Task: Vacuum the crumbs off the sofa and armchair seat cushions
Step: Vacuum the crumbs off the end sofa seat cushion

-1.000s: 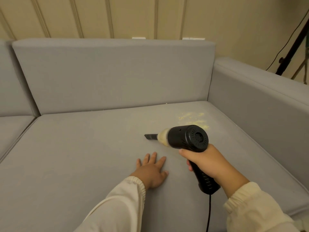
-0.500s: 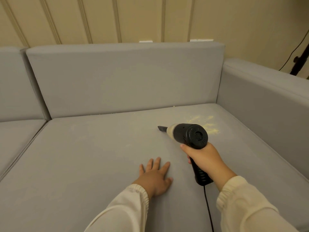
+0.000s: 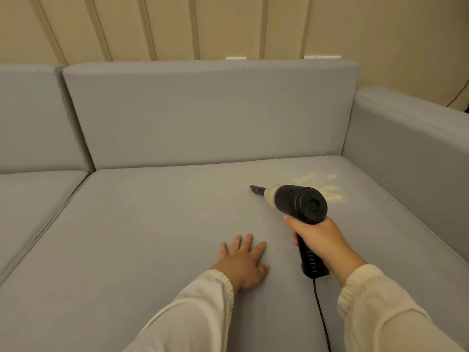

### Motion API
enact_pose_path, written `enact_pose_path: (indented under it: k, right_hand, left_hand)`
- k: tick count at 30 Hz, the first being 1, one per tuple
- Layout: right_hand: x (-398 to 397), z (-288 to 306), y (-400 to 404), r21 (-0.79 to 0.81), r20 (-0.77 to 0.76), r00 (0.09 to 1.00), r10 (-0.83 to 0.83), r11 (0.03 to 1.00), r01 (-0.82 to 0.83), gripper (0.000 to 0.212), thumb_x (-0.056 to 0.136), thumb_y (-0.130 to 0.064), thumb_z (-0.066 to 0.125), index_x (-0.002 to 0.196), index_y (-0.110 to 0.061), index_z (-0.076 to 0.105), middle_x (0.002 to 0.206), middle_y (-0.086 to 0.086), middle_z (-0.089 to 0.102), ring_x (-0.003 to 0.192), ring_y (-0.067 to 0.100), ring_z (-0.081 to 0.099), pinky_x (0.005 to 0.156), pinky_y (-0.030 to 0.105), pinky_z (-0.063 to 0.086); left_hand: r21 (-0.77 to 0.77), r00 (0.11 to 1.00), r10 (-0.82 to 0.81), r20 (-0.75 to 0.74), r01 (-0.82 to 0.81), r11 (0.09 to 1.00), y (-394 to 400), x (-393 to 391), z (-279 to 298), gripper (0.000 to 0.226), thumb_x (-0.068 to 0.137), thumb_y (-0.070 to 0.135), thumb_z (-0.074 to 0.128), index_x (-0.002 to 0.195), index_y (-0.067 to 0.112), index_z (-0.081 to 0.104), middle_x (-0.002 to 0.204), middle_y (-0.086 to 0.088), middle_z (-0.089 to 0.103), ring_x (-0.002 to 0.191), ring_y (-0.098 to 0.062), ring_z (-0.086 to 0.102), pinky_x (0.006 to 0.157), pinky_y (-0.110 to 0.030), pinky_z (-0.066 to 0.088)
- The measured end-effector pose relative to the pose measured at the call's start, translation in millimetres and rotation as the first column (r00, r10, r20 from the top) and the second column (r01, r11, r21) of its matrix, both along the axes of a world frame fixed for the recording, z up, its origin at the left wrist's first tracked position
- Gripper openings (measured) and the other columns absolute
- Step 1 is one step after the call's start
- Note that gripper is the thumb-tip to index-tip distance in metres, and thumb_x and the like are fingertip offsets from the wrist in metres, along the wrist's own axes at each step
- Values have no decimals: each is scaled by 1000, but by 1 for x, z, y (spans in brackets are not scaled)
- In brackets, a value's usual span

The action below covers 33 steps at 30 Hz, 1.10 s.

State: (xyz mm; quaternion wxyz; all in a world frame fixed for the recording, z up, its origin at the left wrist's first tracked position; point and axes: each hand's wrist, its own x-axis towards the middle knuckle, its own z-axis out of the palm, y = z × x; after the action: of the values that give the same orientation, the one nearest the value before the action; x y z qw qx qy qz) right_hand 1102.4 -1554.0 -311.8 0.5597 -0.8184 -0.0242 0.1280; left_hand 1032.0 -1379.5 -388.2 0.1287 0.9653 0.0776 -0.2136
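Single head cam, looking fwd and down, close over sofa seat cushion point(image 3: 157, 224), back wall point(image 3: 228, 26) behind.

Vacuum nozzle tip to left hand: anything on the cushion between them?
Head view: nothing. Only bare grey seat cushion between the nozzle tip and the left hand. The crumbs lie behind the vacuum.

Beige panelled wall point(image 3: 228, 24) behind; two white clips point(image 3: 236, 58) near backrest top.

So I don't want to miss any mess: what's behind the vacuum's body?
Yellow crumbs on the seat cushion, near the armrest. The vacuum covers part of the patch, so its near edge is hidden.
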Motion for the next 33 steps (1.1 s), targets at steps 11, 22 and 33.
enact_pose_path:
  k: [11,22,33]
  right_hand:
    - [31,12,68,172,-54,998,-36,984,45,19,91,-24,81,88,-9,70,70,13,69,67,28,67,80,44,61]
    - [87,24,181,99,6,993,116,988,-116,27,90,-33,81,103,-12,69,79,10,72,67,23,69,68,34,61]
    - [74,26,183,18,26,984,178,984,-179,18,91,-25,77,98,-10,70,78,12,71,70,24,69,72,36,60]
  left_hand:
    - [45,991,136,11,-136,990,72,-30,-3,69,105,63,28,164,44,-1,174,3,-14,160,-27,-13,123,-65,-7]
    - [-11,987,162,15,-162,987,97,-30,-7,69,105,63,28,164,44,-3,173,4,-15,159,-26,-15,122,-64,-9]
    - [-2,988,153,4,-153,988,105,-24,-9,71,104,61,32,163,44,-3,173,4,-16,159,-27,-15,120,-68,-10]
